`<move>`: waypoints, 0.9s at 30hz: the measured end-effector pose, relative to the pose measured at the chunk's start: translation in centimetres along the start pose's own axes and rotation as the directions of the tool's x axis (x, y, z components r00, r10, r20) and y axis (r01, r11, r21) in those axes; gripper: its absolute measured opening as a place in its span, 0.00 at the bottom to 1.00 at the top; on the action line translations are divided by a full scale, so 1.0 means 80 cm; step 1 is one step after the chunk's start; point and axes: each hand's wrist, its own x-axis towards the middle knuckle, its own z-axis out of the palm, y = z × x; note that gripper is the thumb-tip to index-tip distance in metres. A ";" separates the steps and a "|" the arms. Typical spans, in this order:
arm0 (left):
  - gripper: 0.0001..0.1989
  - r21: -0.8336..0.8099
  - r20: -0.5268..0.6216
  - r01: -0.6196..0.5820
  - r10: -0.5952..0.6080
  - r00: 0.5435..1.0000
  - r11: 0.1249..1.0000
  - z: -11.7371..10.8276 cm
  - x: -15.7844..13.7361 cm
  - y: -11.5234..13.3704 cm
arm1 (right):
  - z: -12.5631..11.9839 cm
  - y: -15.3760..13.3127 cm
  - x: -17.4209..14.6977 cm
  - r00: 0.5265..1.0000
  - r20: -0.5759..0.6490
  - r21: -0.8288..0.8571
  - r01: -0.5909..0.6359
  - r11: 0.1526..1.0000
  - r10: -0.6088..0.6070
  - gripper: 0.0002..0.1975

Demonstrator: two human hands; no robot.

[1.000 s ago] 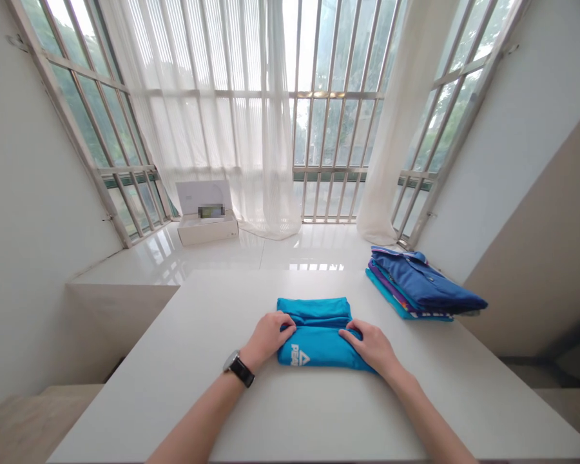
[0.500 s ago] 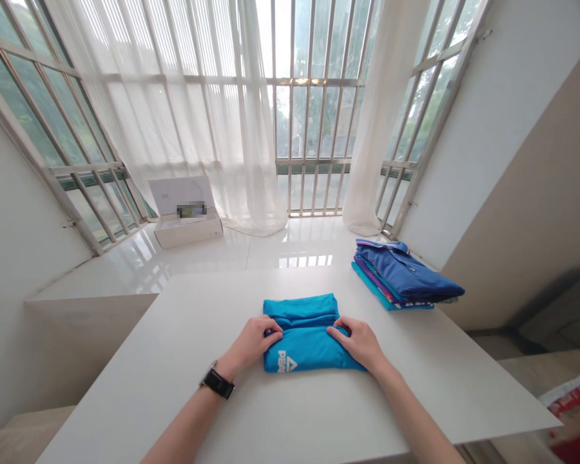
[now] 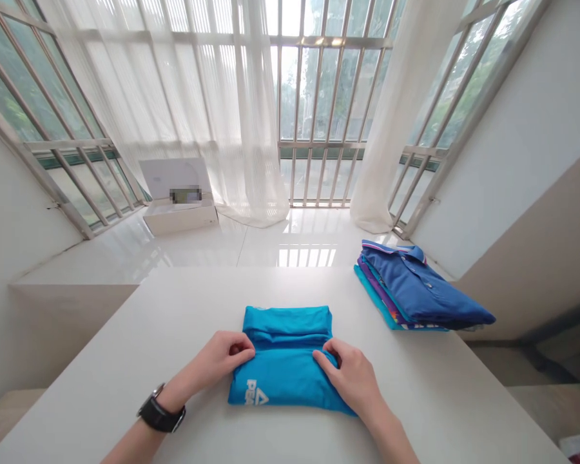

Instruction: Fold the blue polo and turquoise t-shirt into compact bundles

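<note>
A folded bright-blue garment (image 3: 290, 375) lies on the white table in front of me, with a white triangle logo and lettering at its lower left. A crease runs across it between the far strip and the larger near panel. At the left end of this crease, my left hand (image 3: 222, 357) pinches the fabric between thumb and fingers. My right hand (image 3: 352, 372) has its thumb and fingers closed on the panel's right end. A black watch (image 3: 161, 410) is on my left wrist. Whether the garment is a shirt or shorts cannot be seen.
To the right, a stack of folded clothes (image 3: 415, 283) has a dark-blue polo shirt on top. An open white box (image 3: 181, 216) stands on the glossy sill at the back left. Sheer curtains (image 3: 241, 129) hang before barred windows. The white table (image 3: 183, 303) meets the sill.
My view has shifted, so the garment and stack appear larger and lower. Both hands stay at the crease; the left one now sits nearer the garment's left edge.
</note>
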 end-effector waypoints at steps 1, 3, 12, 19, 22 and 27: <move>0.18 0.018 -0.003 0.000 0.000 1.000 1.000 0.001 0.000 0.001 | -0.001 0.000 0.000 1.000 0.013 0.012 0.002 1.000 -0.002 0.18; 0.18 0.021 0.021 0.002 -0.002 1.000 1.000 0.001 0.000 0.002 | -0.005 0.000 0.000 0.999 0.042 0.032 0.002 0.999 -0.003 0.17; 0.18 -0.057 0.150 0.019 -0.011 0.989 0.998 -0.007 0.001 0.002 | -0.021 0.001 0.006 0.982 0.184 0.061 0.032 0.998 -0.043 0.13; 0.12 0.101 0.077 -0.074 0.066 0.995 0.992 -0.002 -0.005 0.005 | -0.009 0.012 0.008 0.990 0.127 0.047 0.054 0.997 -0.059 0.13; 0.08 0.252 -0.002 -0.134 0.139 0.990 0.958 -0.004 -0.011 0.011 | -0.005 0.015 0.006 0.995 0.069 0.045 0.073 0.996 -0.076 0.13; 0.10 0.470 -0.109 -0.351 0.448 0.888 0.810 0.020 -0.014 0.046 | -0.001 0.011 -0.001 0.989 -0.022 -0.019 0.144 0.989 -0.144 0.12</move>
